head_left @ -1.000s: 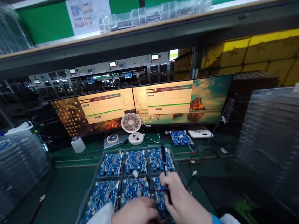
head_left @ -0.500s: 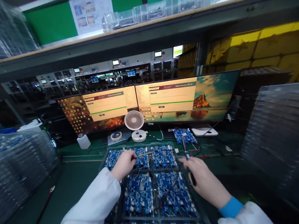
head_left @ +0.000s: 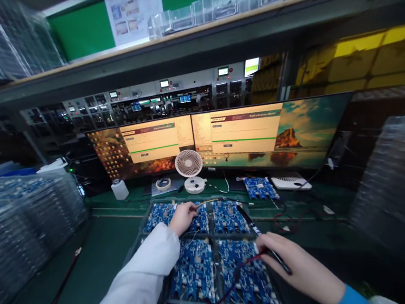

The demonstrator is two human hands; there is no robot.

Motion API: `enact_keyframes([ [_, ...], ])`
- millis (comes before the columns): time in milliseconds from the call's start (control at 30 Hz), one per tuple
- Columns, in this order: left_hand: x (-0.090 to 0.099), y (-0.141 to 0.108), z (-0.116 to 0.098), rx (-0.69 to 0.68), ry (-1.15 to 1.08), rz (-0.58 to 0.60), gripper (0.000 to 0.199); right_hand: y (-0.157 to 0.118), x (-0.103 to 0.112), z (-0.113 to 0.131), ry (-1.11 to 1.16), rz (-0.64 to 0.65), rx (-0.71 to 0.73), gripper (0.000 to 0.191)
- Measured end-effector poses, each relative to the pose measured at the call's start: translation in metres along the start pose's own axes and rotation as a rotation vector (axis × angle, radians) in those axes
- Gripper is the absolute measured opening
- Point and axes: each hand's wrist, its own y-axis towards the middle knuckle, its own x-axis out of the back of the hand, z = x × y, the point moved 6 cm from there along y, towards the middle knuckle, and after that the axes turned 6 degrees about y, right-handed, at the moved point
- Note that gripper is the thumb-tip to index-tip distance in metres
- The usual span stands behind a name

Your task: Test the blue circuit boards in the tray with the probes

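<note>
The black probe (head_left: 252, 226) is a thin dark rod, lying at a slant across the tray of boards (head_left: 214, 249); its tip points up and away over the far row, and its near end sticks out past the grip of the right hand (head_left: 278, 257). That grip is closed around the rod's lower half, thumb side up. A dark red wire (head_left: 239, 270) leaves the same grip and curls down over the blue board just below it.

The left hand (head_left: 184, 217) rests on a far-row board, its fingers pinched together on the end of a thin yellow wire (head_left: 207, 201), which arcs away to the right of the pinch. What the wire's far end joins is too small to make out.

The boards are blue, dotted with small white and silver parts, each in its own compartment of the clear tray; the nearest row is cut off by the frame's lower edge, and the white sleeves hide parts of the near boards.

Beyond both grips, on the green surface (head_left: 107, 248), stand a small white fan (head_left: 188, 163), a loose blue board (head_left: 259, 187) and two wide monitors (head_left: 218, 137). Stacks of clear trays (head_left: 19, 230) to the far left and right are blurred.
</note>
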Motion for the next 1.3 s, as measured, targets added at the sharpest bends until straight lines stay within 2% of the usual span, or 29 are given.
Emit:
enact_keyframes([
  [200,0.002,0.001,-0.005,-0.057,0.054,0.03,0.015,-0.007,0.023,0.015,0.06,-0.081,0.001,0.028],
  [433,0.0,0.003,-0.01,-0.098,0.118,0.078,0.016,-0.016,0.042,0.016,0.045,-0.236,0.031,0.025],
  [700,-0.004,-0.005,-0.011,-0.113,0.152,0.062,0.017,-0.014,0.051,0.016,0.015,-0.394,0.04,0.024],
  [800,-0.003,-0.007,-0.011,-0.095,0.135,0.05,0.027,-0.013,0.051,0.017,0.001,-0.416,0.054,0.024],
  [867,0.006,-0.013,-0.019,-0.106,0.112,0.015,0.043,-0.013,0.051,0.017,-0.008,-0.432,0.058,0.024],
  [933,0.022,-0.023,-0.037,-0.175,0.023,0.019,0.055,-0.013,0.052,0.016,-0.003,-0.454,0.05,0.023],
  [967,0.028,-0.031,-0.05,-0.234,-0.047,0.069,0.057,-0.013,0.053,0.015,0.003,-0.462,0.043,0.024],
  [1067,0.036,-0.064,-0.091,-0.414,-0.18,0.411,0.048,-0.013,0.054,0.013,0.019,-0.482,0.024,0.024],
  [1133,0.038,-0.081,-0.106,-0.462,-0.088,0.482,0.037,-0.013,0.054,0.013,0.022,-0.485,0.014,0.025],
  [1233,0.035,-0.087,-0.11,-0.514,0.13,0.447,0.024,-0.013,0.052,0.011,0.028,-0.458,-0.015,0.027],
  [1300,0.038,-0.079,-0.101,-0.527,0.262,0.328,0.026,-0.01,0.045,0.005,0.024,-0.404,-0.051,0.028],
])
